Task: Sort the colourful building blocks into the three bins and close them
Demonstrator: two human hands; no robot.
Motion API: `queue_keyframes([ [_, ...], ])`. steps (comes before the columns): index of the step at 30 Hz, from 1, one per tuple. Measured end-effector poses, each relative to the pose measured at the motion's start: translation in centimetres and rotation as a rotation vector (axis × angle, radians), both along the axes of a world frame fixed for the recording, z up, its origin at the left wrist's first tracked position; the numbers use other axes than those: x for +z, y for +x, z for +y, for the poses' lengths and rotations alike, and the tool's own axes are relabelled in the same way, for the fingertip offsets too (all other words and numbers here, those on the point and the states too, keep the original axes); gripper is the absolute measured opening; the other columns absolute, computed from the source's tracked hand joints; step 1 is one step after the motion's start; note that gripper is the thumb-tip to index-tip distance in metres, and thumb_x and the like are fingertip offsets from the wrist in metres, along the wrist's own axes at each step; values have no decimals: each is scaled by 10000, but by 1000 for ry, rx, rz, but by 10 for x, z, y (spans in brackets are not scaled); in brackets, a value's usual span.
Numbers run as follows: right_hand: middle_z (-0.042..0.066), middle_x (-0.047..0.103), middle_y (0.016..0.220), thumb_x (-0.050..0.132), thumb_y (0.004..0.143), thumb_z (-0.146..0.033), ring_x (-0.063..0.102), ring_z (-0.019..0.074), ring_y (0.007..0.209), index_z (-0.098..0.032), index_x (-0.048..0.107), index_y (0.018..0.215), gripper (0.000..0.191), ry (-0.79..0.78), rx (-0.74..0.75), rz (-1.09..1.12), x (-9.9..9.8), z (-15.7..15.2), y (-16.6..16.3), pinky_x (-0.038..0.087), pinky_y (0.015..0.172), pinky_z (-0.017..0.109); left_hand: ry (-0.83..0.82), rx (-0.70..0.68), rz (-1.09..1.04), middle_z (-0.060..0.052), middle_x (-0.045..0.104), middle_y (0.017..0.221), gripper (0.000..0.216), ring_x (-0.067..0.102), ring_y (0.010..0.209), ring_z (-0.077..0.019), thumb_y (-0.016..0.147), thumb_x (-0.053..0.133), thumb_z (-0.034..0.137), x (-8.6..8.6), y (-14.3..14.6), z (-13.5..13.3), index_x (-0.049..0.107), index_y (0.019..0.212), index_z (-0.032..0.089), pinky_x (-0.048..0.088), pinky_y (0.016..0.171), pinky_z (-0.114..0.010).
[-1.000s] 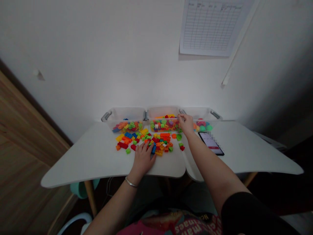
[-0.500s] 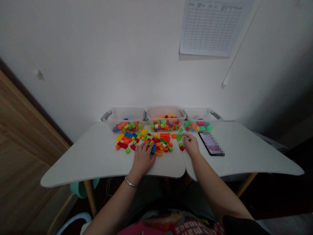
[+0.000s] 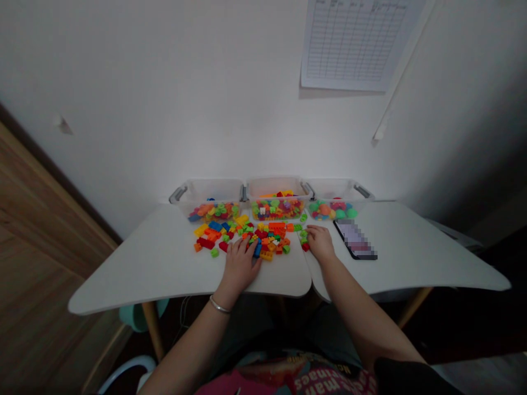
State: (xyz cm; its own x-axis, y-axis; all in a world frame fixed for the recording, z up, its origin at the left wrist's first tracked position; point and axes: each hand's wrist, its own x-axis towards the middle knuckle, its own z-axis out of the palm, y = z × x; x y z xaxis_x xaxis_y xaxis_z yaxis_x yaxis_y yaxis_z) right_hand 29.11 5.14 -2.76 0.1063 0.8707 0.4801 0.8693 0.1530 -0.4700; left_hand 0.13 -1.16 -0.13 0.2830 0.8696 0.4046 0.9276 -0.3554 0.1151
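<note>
My left hand (image 3: pixel 242 262) lies over the near edge of a heap of loose toy building bricks (image 3: pixel 214 236), palm down, its fingers spread. A blue brick (image 3: pixel 257 250) sits between its fingers and thumb, apparently touched but not lifted. On the right of the heap, my right hand (image 3: pixel 321 242) rests at the tabletop with fingers bent and held together. What its fingertips hold, if anything, is hidden. Close beside them are a green brick (image 3: pixel 303 234) and a red brick (image 3: pixel 305 247). Slightly farther off lies another green brick (image 3: pixel 297 226).
Three clear bins stand along the wall: the left bin (image 3: pixel 214 191) and middle bin (image 3: pixel 278 187) contain small coloured pieces, the right bin (image 3: pixel 333 189) rounder ones. A phone (image 3: pixel 354 240) lies right of my right hand. Two white tabletops (image 3: pixel 164 269) meet near the middle.
My right fingertips have drawn together and shifted slightly toward me, and a green brick now shows beside them above the red one. My left hand stays put on the heap.
</note>
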Motion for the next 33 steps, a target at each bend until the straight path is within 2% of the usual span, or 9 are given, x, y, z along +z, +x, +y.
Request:
queue_keyframes([
  [4,102,722,1066,458,755,-88,618,233,1052,-152,733,986,365,-11,-65,40,5,-4,0,420,1021,407,7,1,2,-128,531,1411,527,446,1304,-336,866,558,380,0,0,1,539,1364,207,298,1127,-577],
  [8,81,719,1085,455,733,-97,606,227,1082,-180,731,1015,404,-29,-26,107,11,-9,-2,423,1023,395,15,1,0,-129,531,1412,526,451,1300,-337,863,564,381,-1,0,1,544,1360,209,300,1126,-576],
  [12,63,732,1047,528,800,-264,610,244,1064,-215,744,1005,302,-92,7,126,13,-12,-4,442,986,395,14,4,2,-135,533,1409,528,454,1297,-342,864,568,380,0,0,1,544,1361,206,309,1119,-582],
  [18,60,740,1004,594,804,-409,621,254,1007,-245,756,993,297,-159,-117,78,13,-11,-3,439,932,387,10,7,-2,-136,536,1406,526,452,1302,-338,860,574,374,-1,0,2,547,1357,206,309,1120,-587],
  [23,55,727,852,598,806,-438,631,223,856,-241,752,953,290,-155,-191,100,14,-11,-2,448,816,341,19,-2,-4,-144,533,1406,530,450,1302,-340,861,567,379,-3,-1,2,543,1361,205,307,1119,-588],
  [29,54,701,843,601,799,-426,602,216,824,-221,713,905,256,-127,-168,104,13,-11,-3,425,771,328,20,0,-1,-139,536,1404,529,452,1298,-343,859,569,381,-3,-1,3,548,1357,202,308,1119,-582],
  [33,33,639,709,599,773,-429,564,206,731,-212,680,818,236,-112,-143,162,9,-9,-3,419,709,320,25,-3,-10,-132,537,1406,526,452,1299,-338,859,572,380,-4,-1,2,549,1354,206,304,1124,-582],
])
